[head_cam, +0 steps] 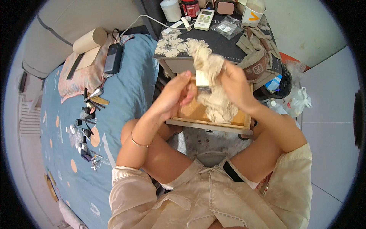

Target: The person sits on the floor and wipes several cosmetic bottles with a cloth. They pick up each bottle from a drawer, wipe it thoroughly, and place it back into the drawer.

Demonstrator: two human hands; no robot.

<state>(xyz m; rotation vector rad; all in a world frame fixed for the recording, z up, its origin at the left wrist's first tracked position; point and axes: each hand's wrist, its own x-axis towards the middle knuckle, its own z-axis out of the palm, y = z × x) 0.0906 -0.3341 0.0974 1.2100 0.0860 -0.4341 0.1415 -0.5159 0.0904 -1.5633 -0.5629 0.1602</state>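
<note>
My right hand grips a crumpled beige sheet, cloth or paper, which hangs over a pulled-out wooden drawer. The sheet is blurred and its upper end rises in front of the nightstand top. My left hand is just left of it, fingers curled. Close to those fingertips is a small pale yellow rectangular item; whether the left hand holds it is unclear. Beneath that item, a small dark object is partly hidden by the sheet.
The nightstand bears a remote control, a white cup, a plastic packet and a draped brown towel. Right of it stands a black-lined bin. Cosmetics and a power bank lie on the blue bed.
</note>
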